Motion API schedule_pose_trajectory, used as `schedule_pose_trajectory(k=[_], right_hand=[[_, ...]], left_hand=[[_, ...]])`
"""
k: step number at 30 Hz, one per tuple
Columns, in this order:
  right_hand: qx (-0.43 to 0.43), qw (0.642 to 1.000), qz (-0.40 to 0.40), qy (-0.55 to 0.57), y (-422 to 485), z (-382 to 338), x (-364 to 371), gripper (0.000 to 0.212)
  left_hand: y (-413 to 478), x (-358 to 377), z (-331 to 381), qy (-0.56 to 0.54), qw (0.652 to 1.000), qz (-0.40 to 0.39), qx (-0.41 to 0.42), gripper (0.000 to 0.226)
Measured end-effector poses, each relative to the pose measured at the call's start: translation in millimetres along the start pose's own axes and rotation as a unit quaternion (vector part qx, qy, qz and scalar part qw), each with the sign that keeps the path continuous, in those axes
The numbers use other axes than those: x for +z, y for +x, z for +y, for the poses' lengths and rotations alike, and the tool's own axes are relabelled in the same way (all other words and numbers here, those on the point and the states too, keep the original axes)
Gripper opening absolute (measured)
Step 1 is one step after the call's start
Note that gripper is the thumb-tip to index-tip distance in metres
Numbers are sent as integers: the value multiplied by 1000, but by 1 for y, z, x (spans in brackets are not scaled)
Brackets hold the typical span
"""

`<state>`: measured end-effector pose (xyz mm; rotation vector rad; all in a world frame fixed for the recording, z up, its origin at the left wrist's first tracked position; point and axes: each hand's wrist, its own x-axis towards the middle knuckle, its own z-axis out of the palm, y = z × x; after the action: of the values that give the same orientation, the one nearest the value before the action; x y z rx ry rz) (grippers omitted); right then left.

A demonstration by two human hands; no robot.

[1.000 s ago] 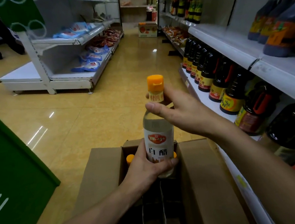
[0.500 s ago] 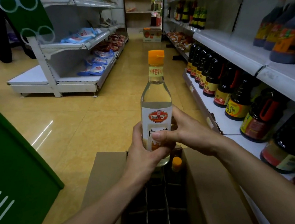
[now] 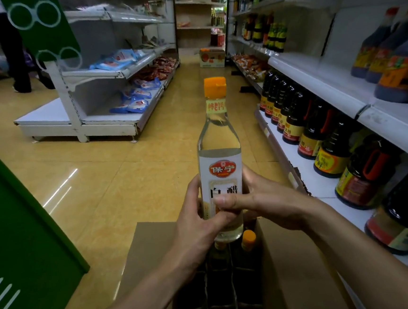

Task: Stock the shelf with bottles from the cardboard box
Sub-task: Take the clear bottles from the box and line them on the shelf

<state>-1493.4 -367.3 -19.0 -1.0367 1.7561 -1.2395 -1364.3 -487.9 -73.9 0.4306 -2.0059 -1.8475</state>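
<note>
Running down the right side, white shelf (image 3: 314,70) holds dark sauce bottles (image 3: 331,153) with yellow-red labels, writing too blurred to read. Cardboard box (image 3: 142,253) sits open below, dividers inside, one orange-capped bottle (image 3: 248,239) upright at its far end. Clear bottle (image 3: 217,138) held upright above box, apart from shelf. Left grip (image 3: 192,227) wraps its lower body from left; right grip (image 3: 269,203) clasps it from right, thumb across label. Orange cap (image 3: 214,86) on top. Label: red badge 保宁, large 白醋 below.
</note>
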Motion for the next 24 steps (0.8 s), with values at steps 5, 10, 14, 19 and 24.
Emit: schedule_pose_trajectory(k=[5,10,14,19,24], right_hand=[[5,1000,-2,14,0,0,1,71],[0,1000,17,25,-1,-7,3,71],[2,998,40,52,-5,-15,5,65],[27,997,43,52,-19,-54,-9,71],[53,997,34,46,-35,-127,-31,67]], left_hand=[[1,3,0,-10,1000,2,-7,92],[7,3,4,-3,1000,18,1,87],[11,3,14,6,1000,28,-2,80],[6,10,57,7,999,31,-26,78],[3,10,135,4,999,26,-43,79]])
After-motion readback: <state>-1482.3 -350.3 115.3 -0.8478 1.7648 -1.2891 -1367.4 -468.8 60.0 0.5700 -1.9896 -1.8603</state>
